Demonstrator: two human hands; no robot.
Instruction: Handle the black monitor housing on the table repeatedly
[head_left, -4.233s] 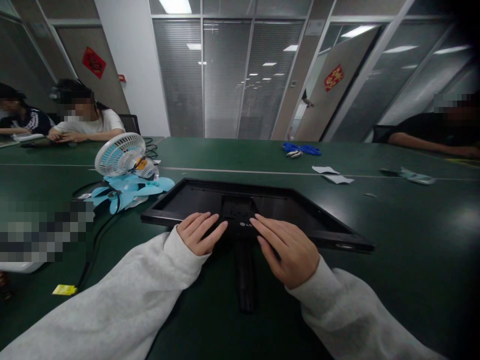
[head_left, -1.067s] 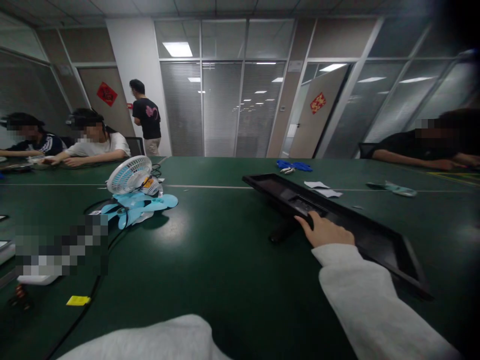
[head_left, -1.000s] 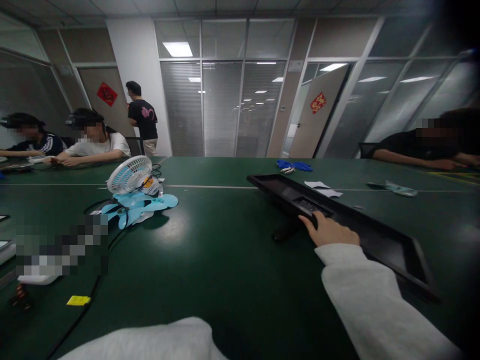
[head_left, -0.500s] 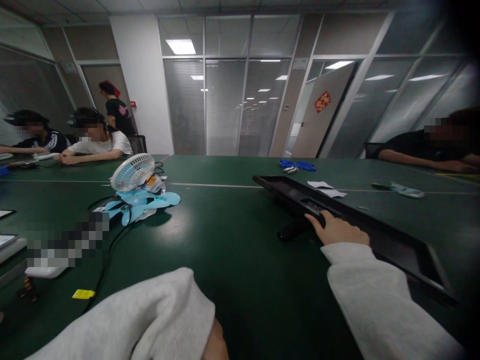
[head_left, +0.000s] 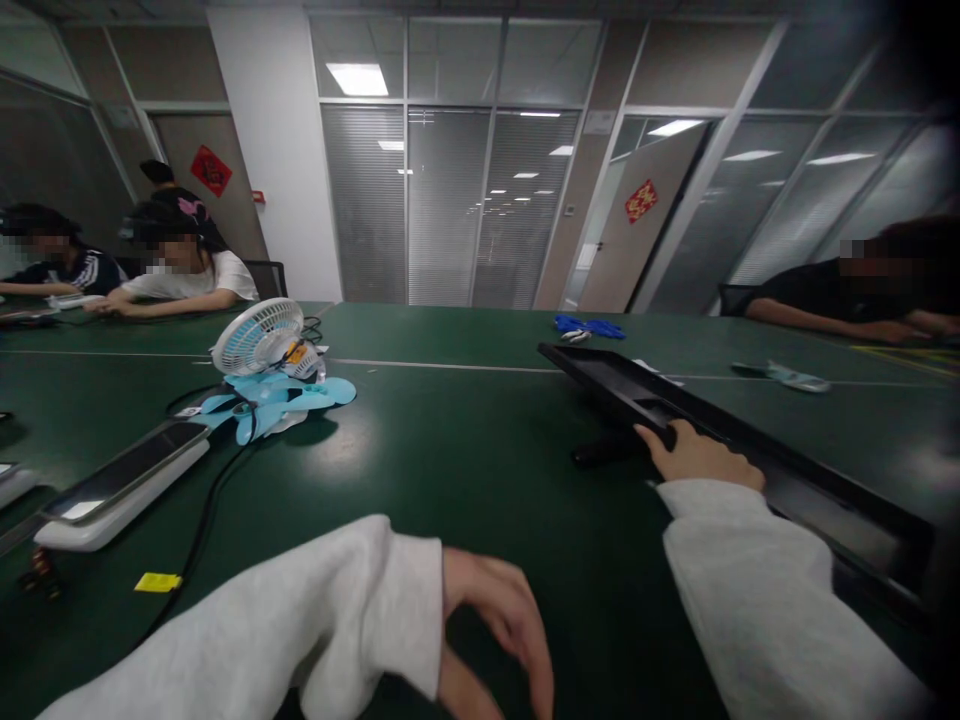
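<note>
A black monitor (head_left: 806,490) lies tilted at the right, its long framed side running from the table's middle toward the right edge of view. My right hand (head_left: 705,458) is closed on its near edge, with the thumb pointing left; some of the fingers are hidden. Under the monitor's left part a dark stubby piece (head_left: 600,450) shows, perhaps a stand. My left hand (head_left: 495,610) hangs above the near part of the table, fingers curved and spread from the thumb. It holds nothing, and the fingertips leave the bottom of the view.
On the green table (head_left: 420,440) at left are a small white fan (head_left: 259,335), blue fan blades (head_left: 277,400), a phone (head_left: 131,470) on a white block and a black cable (head_left: 202,540). Blue gloves (head_left: 589,327) lie beyond the monitor. Other people sit at both sides.
My left hand has come up and right into view from the bottom edge. The monitor has shifted right and changed its tilt under my right hand. A person at the back has moved left.
</note>
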